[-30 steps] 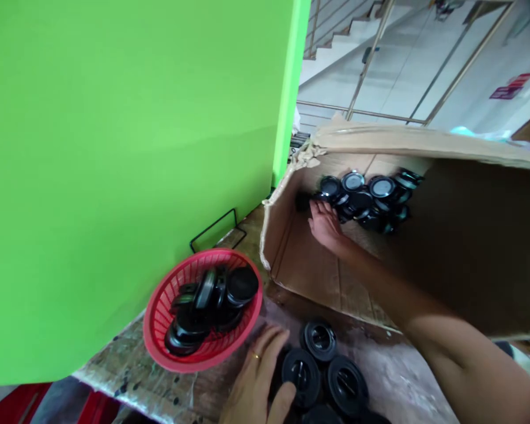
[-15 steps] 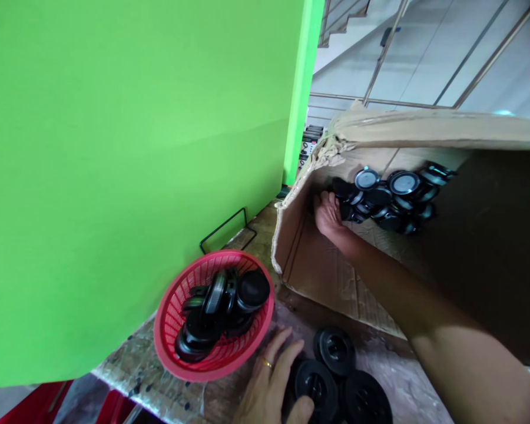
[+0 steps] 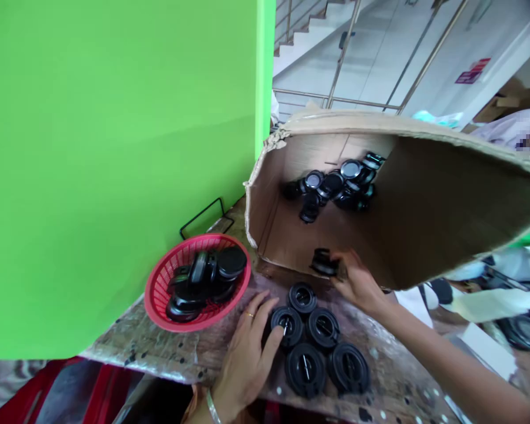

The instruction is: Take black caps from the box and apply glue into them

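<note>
My right hand [image 3: 357,280] grips a black round plastic part [image 3: 323,262] at the front opening of the cardboard box [image 3: 287,235]. On the worktop, my left hand [image 3: 249,353] lies with its fingers spread, its thumb and fingertips against the nearest of several black ring-shaped parts [image 3: 306,371]. These lie flat, each with a thin bar across its dark centre. Deeper inside the box is a pile of similar black parts [image 3: 333,184], some with silvery round faces. What my right fingertips press on is partly hidden.
Left of my hands, a red plastic basket [image 3: 152,294] holds more black round parts. A bright green panel [image 3: 128,176] rises behind it, with a black wire stand [image 3: 203,215] at its foot. White sheets and black items [image 3: 523,330] lie at the right.
My right hand has come back from the pile to the box's front opening with a black part in it. My left hand stays by the ring-shaped parts. The view has shifted right.
</note>
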Demonstrator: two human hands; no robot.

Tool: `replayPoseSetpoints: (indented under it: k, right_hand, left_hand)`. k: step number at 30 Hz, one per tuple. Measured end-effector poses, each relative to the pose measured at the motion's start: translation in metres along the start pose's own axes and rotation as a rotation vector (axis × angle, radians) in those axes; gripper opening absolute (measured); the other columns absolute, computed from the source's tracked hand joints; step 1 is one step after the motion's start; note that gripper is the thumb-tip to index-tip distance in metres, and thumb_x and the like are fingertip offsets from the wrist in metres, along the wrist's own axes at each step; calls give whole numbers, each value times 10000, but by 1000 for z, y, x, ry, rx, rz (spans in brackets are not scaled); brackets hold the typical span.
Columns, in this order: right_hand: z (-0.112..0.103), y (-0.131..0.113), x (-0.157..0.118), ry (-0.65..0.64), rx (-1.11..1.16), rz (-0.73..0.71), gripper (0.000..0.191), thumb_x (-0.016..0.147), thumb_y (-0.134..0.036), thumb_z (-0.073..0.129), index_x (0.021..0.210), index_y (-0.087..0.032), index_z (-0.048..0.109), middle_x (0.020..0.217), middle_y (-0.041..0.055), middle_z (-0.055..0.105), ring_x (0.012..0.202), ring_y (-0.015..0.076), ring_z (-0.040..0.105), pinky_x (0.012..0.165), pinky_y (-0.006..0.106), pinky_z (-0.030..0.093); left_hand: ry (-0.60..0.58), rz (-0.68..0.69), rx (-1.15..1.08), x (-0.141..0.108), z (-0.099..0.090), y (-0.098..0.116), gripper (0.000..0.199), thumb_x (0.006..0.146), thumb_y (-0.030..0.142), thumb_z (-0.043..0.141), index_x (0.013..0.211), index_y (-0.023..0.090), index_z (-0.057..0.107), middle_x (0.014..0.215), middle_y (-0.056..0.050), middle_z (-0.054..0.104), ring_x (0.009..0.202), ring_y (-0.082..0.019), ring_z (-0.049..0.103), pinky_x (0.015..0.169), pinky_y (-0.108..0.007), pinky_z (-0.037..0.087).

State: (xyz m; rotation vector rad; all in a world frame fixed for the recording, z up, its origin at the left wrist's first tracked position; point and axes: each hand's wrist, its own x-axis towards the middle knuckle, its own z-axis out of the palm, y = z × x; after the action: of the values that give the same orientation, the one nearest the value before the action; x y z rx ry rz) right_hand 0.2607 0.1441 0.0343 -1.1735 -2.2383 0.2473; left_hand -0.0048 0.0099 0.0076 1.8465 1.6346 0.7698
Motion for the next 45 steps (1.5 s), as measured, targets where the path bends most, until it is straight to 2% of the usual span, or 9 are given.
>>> replayPoseSetpoints:
  k: [4, 9, 16, 21, 25, 29, 34, 39, 45]
  right_hand:
    - [-20, -15, -54, -112, 41, -92, 368, 790, -92, 491, 1129, -230, 452, 1184, 120, 549, 1119, 256, 532, 922, 424, 480]
    - [-48, -28, -55, -383, 9, -165, 453, 713, -35, 477, 1113, -234, 546, 1199, 105, 591, 1143, 262, 527, 969, 472, 447]
    - [-23, 13, 52, -20, 21, 56, 363, 827, -122, 462, 1159, -195, 592, 1266, 102, 580, 1174, 227, 549, 1006, 377, 432]
    - [41, 42, 146, 39, -70, 363, 367, 837, -199, 576, 1200, -148, 551, 1258, 163, 561, 1207, 275, 506, 990, 410, 413]
    - [61, 48, 170, 39, -54, 489, 292, 783, -185, 637, 1062, -154, 559, 1055, 122, 628, 985, 242, 610, 862, 374, 474]
    - [34, 41, 127, 61, -35, 495, 273, 770, -284, 673, 995, -201, 544, 1007, 66, 642, 932, 226, 624, 843, 360, 482]
    - [-25, 23, -1, 243, 131, 441, 613, 742, -394, 700, 1259, -233, 414, 1131, 106, 620, 1006, 267, 628, 857, 408, 515]
    - [-42, -3, -109, 87, 38, 383, 561, 793, -399, 666, 1291, -286, 434, 1250, 134, 573, 1151, 311, 570, 990, 526, 456]
    - [-63, -9, -105, -278, 138, 207, 558, 783, -361, 699, 1307, -304, 514, 1271, 121, 595, 1166, 312, 573, 975, 525, 485]
  left_hand:
    - [20, 49, 30, 1, -1, 0, 441, 975, 340, 380, 1411, 278, 406, 1495, -83, 380, 1385, -251, 360, 1138, -521, 332]
    - [46, 79, 76, 1, -3, 4, 425, 961, 335, 417, 1381, 284, 453, 1468, -66, 425, 1363, -240, 394, 1130, -489, 355]
    - [-4, 54, 91, 2, -5, 5, 411, 969, 354, 395, 1374, 308, 449, 1477, -40, 413, 1383, -227, 358, 1145, -488, 327]
    - [0, 45, 91, 1, -6, 3, 400, 969, 330, 400, 1360, 286, 473, 1470, -56, 424, 1372, -228, 378, 1143, -478, 336]
    - [5, 38, 84, 1, -8, 4, 388, 965, 318, 404, 1336, 271, 510, 1460, -65, 440, 1351, -235, 413, 1134, -476, 353]
    - [7, 38, 67, 2, -8, 5, 390, 961, 324, 409, 1334, 274, 515, 1457, -63, 447, 1350, -239, 417, 1130, -477, 359]
    - [16, 94, 47, 4, -6, 4, 392, 955, 328, 430, 1335, 274, 511, 1426, -65, 482, 1348, -243, 416, 1127, -486, 358]
    - [24, 117, 59, 5, -5, 3, 393, 955, 338, 425, 1331, 259, 508, 1407, -67, 505, 1346, -239, 421, 1129, -479, 359]
    - [32, 124, 95, 4, -5, 2, 402, 956, 333, 420, 1343, 251, 491, 1411, -72, 506, 1351, -244, 417, 1124, -508, 363]
